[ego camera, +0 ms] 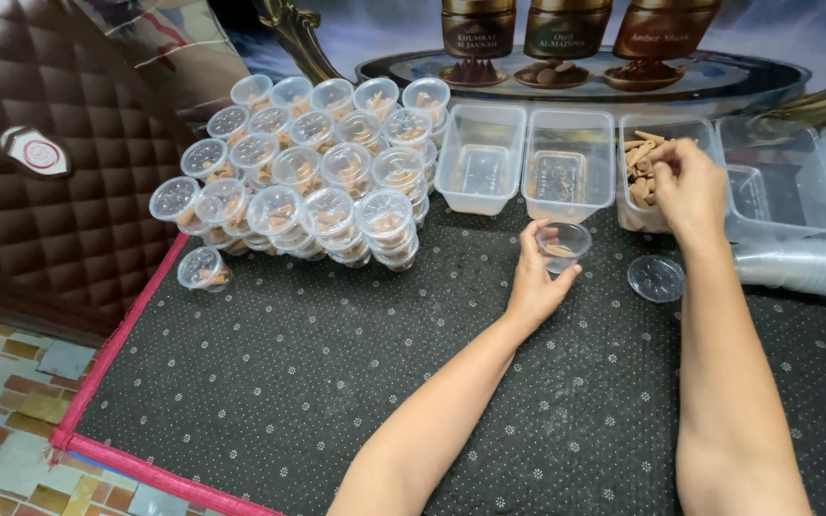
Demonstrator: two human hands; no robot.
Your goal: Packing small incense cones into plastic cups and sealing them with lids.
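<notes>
My left hand [534, 283] grips a small clear round cup [563, 245] standing on the dark dotted mat [336, 382], with a few tan pieces inside. My right hand [688, 188] reaches into a clear rectangular tub [663, 129] holding tan cone-shaped pieces [639, 164], fingers pinched on some of them. A round clear lid [656, 278] lies on the mat between my two arms.
Several lidded, filled cups [317, 177] are stacked at the back left. Two clear tubs [482, 158] [568, 164] stand behind the cup; more tubs [781, 182] and a lying stack of cups [805, 266] are at the right. The mat's pink edge [117, 354] borders tiled floor.
</notes>
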